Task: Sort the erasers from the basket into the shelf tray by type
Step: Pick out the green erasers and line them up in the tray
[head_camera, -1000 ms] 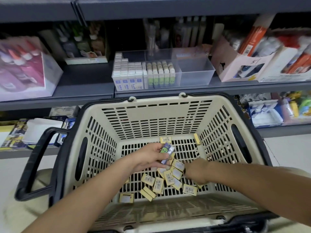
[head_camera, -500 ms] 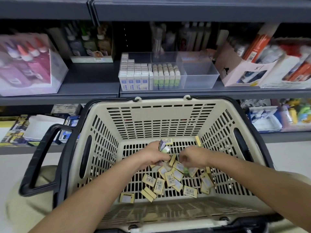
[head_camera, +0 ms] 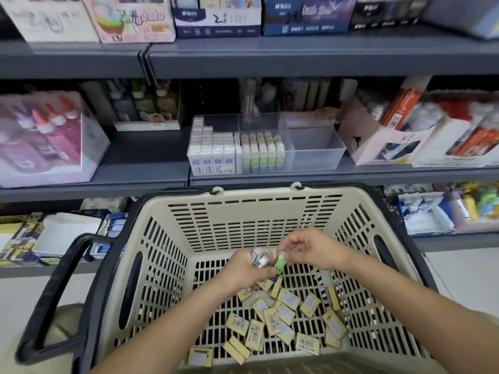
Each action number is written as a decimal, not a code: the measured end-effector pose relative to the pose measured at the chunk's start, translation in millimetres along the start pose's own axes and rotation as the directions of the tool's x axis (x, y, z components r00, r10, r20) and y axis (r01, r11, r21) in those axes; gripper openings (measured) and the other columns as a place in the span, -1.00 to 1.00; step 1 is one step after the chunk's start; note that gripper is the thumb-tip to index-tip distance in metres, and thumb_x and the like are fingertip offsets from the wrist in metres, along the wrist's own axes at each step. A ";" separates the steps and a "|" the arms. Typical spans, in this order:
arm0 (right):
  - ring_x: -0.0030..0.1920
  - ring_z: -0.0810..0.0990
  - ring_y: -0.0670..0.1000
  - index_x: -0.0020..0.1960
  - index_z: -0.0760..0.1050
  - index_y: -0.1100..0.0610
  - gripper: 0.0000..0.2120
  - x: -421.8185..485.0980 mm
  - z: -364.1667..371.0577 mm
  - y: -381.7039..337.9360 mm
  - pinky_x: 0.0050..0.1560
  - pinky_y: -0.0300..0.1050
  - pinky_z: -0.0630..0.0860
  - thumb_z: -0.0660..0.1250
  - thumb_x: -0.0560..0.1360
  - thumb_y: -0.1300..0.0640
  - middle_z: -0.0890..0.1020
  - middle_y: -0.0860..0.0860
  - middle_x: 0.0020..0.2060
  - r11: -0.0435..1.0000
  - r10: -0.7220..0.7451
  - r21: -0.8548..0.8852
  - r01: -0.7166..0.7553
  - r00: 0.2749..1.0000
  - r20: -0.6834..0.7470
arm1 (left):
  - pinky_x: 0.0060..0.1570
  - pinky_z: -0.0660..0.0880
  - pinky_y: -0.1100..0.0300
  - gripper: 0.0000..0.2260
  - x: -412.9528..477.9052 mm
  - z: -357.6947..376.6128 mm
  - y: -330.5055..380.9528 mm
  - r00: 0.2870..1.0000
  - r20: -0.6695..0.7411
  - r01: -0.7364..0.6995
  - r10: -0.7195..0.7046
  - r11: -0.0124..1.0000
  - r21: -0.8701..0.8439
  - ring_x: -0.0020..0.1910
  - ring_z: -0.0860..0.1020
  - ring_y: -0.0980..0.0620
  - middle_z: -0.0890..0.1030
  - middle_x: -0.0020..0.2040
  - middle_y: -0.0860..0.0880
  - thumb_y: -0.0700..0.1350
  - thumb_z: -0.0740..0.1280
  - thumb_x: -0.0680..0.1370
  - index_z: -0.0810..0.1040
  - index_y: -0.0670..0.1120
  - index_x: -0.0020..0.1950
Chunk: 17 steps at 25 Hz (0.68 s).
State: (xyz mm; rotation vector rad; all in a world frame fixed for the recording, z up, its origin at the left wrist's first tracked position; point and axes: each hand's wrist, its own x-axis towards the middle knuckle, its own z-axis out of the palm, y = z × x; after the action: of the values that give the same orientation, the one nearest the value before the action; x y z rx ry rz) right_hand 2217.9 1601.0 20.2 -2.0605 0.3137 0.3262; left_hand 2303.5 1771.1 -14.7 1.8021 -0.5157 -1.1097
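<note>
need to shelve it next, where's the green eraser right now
Head view, centre: the green eraser is over the basket, pinched by the right hand, beside the erasers gripped by the left hand.

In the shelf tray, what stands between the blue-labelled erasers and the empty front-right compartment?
Rows of upright green-labelled erasers stand there; the head view shows them.

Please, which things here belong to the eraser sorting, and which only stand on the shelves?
Belong to the job:
basket; yellow erasers on its floor; green eraser pinched by right hand; white erasers gripped by left hand; shelf tray.

Just lying about:
glue bottle box; pink carton with orange packs; top-shelf boxes.
</note>
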 end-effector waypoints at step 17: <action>-0.15 0.56 -0.06 -0.02 0.55 0.09 -0.92 96.0 -146.4 -80.8 -0.13 -0.37 0.38 0.34 0.49 0.19 0.57 -0.09 -0.21 0.952 -0.287 -0.289 0.102 0.625 -0.726 | -0.30 0.43 0.15 -0.92 39.1 -82.5 116.2 0.850 -0.449 -0.360 0.274 0.926 -0.116 -0.42 0.47 0.11 0.54 -0.38 0.10 -0.10 0.30 0.51 0.46 -0.03 -0.02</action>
State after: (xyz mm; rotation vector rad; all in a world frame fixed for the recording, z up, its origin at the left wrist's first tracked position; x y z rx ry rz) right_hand 2350.5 1503.6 120.8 -2.3401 0.5690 -0.7277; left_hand 2406.7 1727.0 81.4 1.6440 -0.4040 -0.4938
